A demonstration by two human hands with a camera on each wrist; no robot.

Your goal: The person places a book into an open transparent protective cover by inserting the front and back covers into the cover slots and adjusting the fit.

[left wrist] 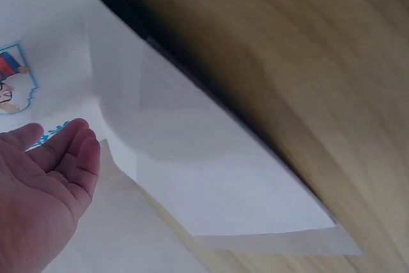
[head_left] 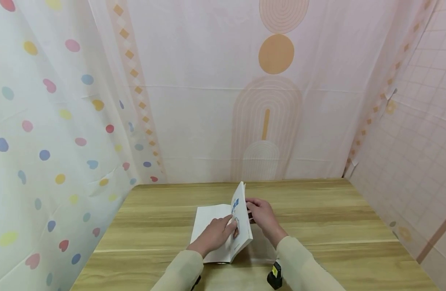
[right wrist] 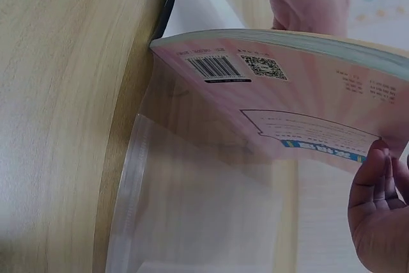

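Observation:
A thin paperback book (head_left: 223, 232) lies half open in the middle of the wooden table (head_left: 317, 210). My left hand (head_left: 220, 231) rests flat on the white left leaf, fingers straight, next to a small cartoon print (left wrist: 9, 87); the left hand (left wrist: 48, 180) also shows in the left wrist view over the white page (left wrist: 192, 171). My right hand (head_left: 254, 212) holds the raised right part upright by its edge. In the right wrist view its fingers (right wrist: 377, 209) curl on the pink back cover (right wrist: 307, 113), which carries a barcode (right wrist: 216, 67).
A clear plastic sheet (right wrist: 192, 209) lies flat on the table under the raised cover, spreading right of the book (head_left: 261, 246). Patterned curtains (head_left: 62, 121) close in the table's left, back and right sides. A black wrist device (head_left: 275, 277) sits on my right sleeve.

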